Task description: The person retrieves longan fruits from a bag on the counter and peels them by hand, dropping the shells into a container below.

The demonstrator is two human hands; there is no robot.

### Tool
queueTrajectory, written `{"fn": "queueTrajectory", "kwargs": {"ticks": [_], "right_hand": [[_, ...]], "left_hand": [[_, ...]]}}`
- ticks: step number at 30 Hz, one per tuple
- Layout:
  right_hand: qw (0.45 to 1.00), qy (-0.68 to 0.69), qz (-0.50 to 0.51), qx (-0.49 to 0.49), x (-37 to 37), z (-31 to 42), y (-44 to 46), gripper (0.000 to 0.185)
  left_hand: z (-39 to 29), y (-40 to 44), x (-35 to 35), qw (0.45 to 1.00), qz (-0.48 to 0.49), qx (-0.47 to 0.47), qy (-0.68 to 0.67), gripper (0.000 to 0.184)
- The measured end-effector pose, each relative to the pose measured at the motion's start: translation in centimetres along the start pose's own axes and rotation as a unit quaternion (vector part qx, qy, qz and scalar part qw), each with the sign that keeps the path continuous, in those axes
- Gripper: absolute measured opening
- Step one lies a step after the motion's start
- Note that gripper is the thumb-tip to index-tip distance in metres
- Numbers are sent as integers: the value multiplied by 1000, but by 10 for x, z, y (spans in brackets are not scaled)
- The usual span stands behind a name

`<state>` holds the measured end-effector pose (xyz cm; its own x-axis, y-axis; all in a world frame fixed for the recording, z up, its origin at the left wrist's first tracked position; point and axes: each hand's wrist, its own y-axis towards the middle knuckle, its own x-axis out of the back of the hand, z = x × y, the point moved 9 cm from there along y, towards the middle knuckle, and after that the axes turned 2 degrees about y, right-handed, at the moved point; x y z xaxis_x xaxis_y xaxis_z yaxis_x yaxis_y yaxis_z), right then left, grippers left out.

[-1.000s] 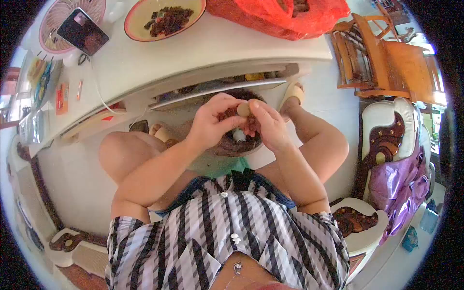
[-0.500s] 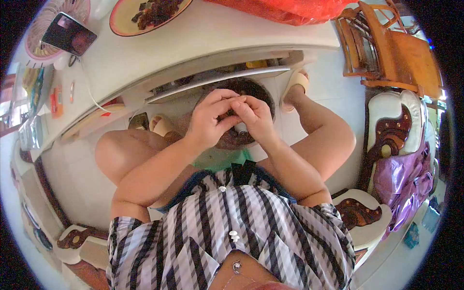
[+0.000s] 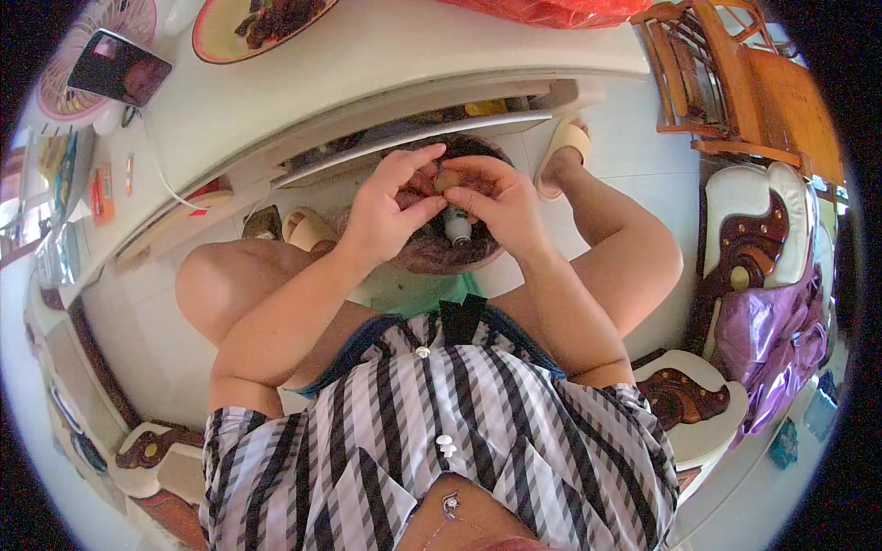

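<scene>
My right hand (image 3: 501, 204) pinches a small brownish piece (image 3: 447, 180) between thumb and fingers; its kind is too small to make out. Close against it, my left hand (image 3: 386, 204) has its index finger raised and its other fingers curled inward beside the piece. Whatever those curled fingers hold is hidden. Both hands are above a round, dark-lined bin (image 3: 427, 257) standing between my legs. A white bottle (image 3: 457, 226) lies in the bin, just below my right thumb.
On the white table (image 3: 367, 55) are a red-rimmed plate (image 3: 209, 41) with dark pieces, a phone (image 3: 119, 69), a pink basket (image 3: 55, 87) and a red bag (image 3: 551, 9). An open drawer (image 3: 404, 147) juts out. Wooden chair (image 3: 781, 101) and purple cloth (image 3: 772, 335) are at right.
My hands have drawn slightly apart at the fingertips, and the brownish piece now shows between them. More of the white bottle is visible. The view has shifted slightly.
</scene>
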<state>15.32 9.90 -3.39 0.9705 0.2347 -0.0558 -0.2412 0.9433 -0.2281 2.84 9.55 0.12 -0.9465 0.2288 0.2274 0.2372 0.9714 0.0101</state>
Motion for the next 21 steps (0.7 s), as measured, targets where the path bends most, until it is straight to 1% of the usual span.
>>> {"fn": "queueTrajectory", "kwargs": {"ticks": [1, 2, 4, 8, 11, 14, 16, 17, 18, 19, 20, 21], "right_hand": [[998, 43, 3, -44, -2, -4, -2, 25], [997, 52, 6, -55, -3, -7, -2, 24], [995, 69, 10, -76, -4, -13, -2, 22], [991, 102, -1, -82, -7, -16, -5, 19], [984, 148, -20, -96, -10, -28, -6, 18], [972, 195, -49, -125, -14, -39, -10, 19], [964, 204, -92, -144, -10, -44, -15, 20], [964, 209, -95, -136, -11, -50, -15, 22], [958, 241, -90, -127, -13, -49, -15, 22], [952, 256, -94, -138, -18, -52, -14, 20], [956, 261, -106, -88, -24, -48, -10, 20], [953, 250, -116, -121, -27, -48, -13, 21]], "left_hand": [[3, 1, 0, 1000, 1, -7, 4, 37], [4, 1, 1, 1000, 1, -14, 8, 37], [9, 1, 0, 1000, 16, 1, -1, 35], [16, -1, -3, 998, 18, 45, -49, 30], [24, -5, -3, 998, -15, 46, -37, 28], [37, -10, -9, 991, -20, 91, -96, 26], [33, -11, -6, 994, -37, 102, -27, 26], [32, -11, -11, 994, -32, 103, -2, 26], [40, -11, -14, 993, -35, 110, -29, 25], [50, -12, -12, 991, -41, 118, -54, 24], [53, -16, -9, 984, -49, 125, -113, 24], [54, -20, -6, 975, -60, 135, -165, 23]]}}
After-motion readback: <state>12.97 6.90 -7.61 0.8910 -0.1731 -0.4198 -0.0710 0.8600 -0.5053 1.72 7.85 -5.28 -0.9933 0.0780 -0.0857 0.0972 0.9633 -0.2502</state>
